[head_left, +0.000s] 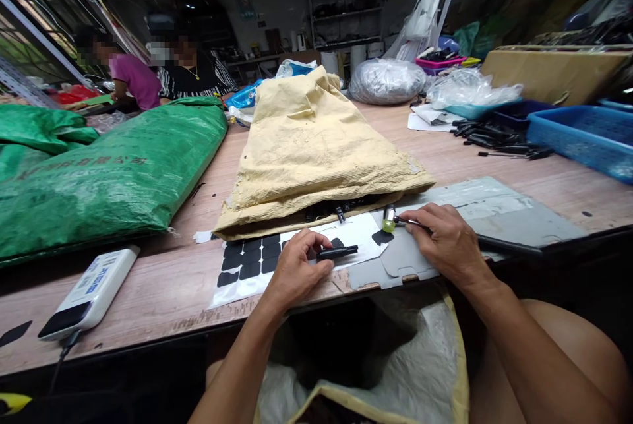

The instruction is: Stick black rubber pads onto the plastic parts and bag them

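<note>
My left hand (301, 264) pinches a slim black plastic part (338, 252) between thumb and fingers, just above the table's front edge. In my right hand (448, 239) is a small mallet (389, 219) with a metal and yellow-green head; its dark handle runs out to the right. The mallet head hovers over or rests on a grey board (420, 259); I cannot tell which. A white sheet of black stickers (252, 259) lies beside my left hand. Right behind both hands is the mouth of a yellow woven sack (316, 140), with black parts (340, 213) showing in it.
A full green sack (119, 167) lies left, near a white device (91, 292) with a cable. At right are loose black parts (499, 137) and a blue basket (583, 140). An open sack (425, 351) hangs below the table edge. Two people (188, 74) sit back left.
</note>
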`<state>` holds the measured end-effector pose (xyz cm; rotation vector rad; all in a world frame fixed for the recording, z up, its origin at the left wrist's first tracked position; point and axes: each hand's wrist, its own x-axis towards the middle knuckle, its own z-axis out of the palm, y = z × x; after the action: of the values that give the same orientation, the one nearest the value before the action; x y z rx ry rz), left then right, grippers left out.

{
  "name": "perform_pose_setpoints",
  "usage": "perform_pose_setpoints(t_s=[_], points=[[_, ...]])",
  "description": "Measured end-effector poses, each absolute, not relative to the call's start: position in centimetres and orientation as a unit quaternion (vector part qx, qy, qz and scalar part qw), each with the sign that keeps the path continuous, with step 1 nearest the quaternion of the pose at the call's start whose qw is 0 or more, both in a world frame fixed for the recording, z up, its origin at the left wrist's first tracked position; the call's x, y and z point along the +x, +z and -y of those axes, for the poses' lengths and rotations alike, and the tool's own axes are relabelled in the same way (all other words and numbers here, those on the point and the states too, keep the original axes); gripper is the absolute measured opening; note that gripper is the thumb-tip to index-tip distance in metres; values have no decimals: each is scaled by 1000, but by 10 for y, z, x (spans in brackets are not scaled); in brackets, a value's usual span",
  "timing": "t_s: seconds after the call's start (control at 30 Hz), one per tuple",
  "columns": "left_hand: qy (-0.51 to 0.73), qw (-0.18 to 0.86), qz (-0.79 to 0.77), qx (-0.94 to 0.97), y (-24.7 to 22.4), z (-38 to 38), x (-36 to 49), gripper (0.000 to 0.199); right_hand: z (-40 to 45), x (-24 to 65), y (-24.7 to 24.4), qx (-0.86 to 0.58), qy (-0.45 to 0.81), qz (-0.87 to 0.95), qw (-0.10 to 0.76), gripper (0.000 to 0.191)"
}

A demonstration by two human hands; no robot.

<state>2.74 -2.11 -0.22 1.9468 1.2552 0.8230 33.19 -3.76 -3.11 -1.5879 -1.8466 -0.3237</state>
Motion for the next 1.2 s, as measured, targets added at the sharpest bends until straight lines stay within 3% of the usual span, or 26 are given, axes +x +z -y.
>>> perform_pose_setpoints(t_s=[0.4, 0.57, 0.83, 0.93, 1.03, 1.1, 1.2], points=[[317, 367, -437, 757, 12, 34, 26, 17, 38, 329, -31, -637, -125, 694, 309, 19], [135, 512, -378, 759, 17, 89, 27, 20, 39, 328, -31, -635, -130, 697, 307, 20], [-28, 365, -515, 775, -60, 117, 29, 31, 39, 325, -31, -645, -129, 689, 304, 20], [-21, 426, -465, 776, -36, 116, 31, 38, 40, 325, -31, -646, -128, 688, 304, 20], [43, 504, -423, 752, 8, 94, 37, 24, 40, 325, -31, -646, -136, 688, 302, 20], [158, 419, -474, 758, 29, 64, 40, 25, 40, 326, -32, -644, -137, 688, 304, 19], [259, 170, -611, 729, 35, 9, 42, 27, 39, 326, -33, -639, -132, 691, 311, 20]])
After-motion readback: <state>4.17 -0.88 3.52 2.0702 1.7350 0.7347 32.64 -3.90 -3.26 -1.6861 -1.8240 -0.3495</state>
